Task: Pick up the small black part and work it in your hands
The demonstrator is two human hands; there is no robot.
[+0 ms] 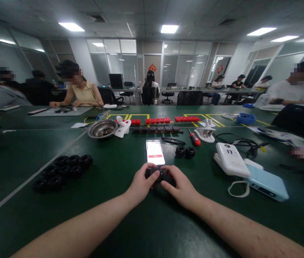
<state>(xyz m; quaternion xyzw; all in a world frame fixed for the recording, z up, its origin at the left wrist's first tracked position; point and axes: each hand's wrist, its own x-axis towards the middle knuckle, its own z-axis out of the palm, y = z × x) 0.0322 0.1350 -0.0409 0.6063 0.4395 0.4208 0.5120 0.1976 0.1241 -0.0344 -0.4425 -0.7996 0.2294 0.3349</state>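
Note:
My left hand (141, 184) and my right hand (180, 186) meet over a small black part (157, 175) on the green table, fingers pinched on it from both sides. Just beyond the hands lies a phone (155, 153) with a lit screen. Two black ring-shaped parts (185, 152) rest to the right of the phone. A cluster of several black rings (62, 171) lies to my left.
A metal bowl (102, 128), red and black part strips (158, 120), a red-handled screwdriver (194, 137), a white device (230, 158) and a light blue box (269, 183) lie on the table (141, 229). Other people sit along the far and side edges.

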